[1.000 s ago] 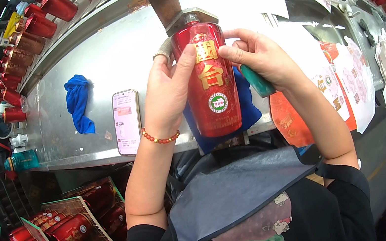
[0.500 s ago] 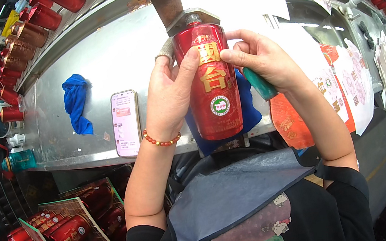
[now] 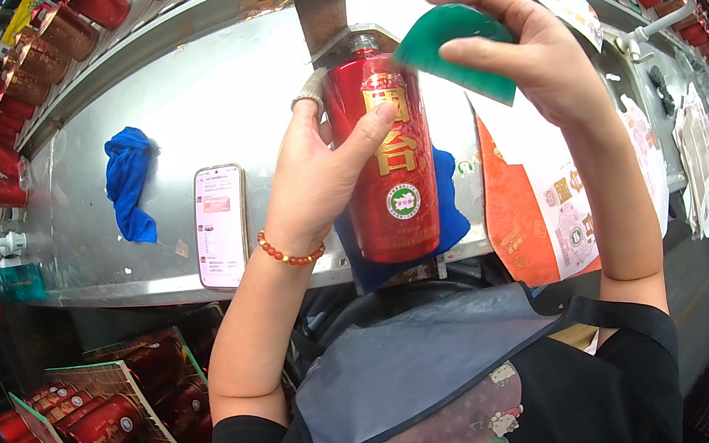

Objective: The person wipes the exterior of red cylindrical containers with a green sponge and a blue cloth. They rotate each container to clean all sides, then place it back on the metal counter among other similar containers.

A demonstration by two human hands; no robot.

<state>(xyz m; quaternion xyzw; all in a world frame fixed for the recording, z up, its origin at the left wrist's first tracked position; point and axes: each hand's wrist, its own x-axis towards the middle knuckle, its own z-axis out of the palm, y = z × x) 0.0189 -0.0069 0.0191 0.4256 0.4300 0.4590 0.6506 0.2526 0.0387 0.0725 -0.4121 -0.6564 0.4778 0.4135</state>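
Observation:
A red bottle (image 3: 399, 229) with gold characters and a round green-and-white emblem lies on a blue cloth (image 3: 449, 198), its clear neck against a metal bracket (image 3: 387, 34). My left hand (image 3: 314, 156) grips the bottle's left side, thumb across its front; a pale finger cover (image 3: 309, 91) is on one finger. Up at the bottle's right shoulder, my right hand (image 3: 535, 48) holds a green flat scraper (image 3: 457, 46) between thumb and fingers. The scraper's left edge is by or touching the bottle; I cannot tell which.
Left on the metal bench lie a phone (image 3: 223, 227) and a crumpled blue cloth (image 3: 129, 186). Printed decal sheets (image 3: 564, 222) and an orange-red sheet (image 3: 510, 221) are at right. Red bottles fill a divided crate (image 3: 111, 432) at lower left; cups line the back racks.
My right hand has lifted up and right off the bottle, swinging the green scraper from below the hand to the bottle's shoulder. My left thumb has shifted slightly lower on the bottle.

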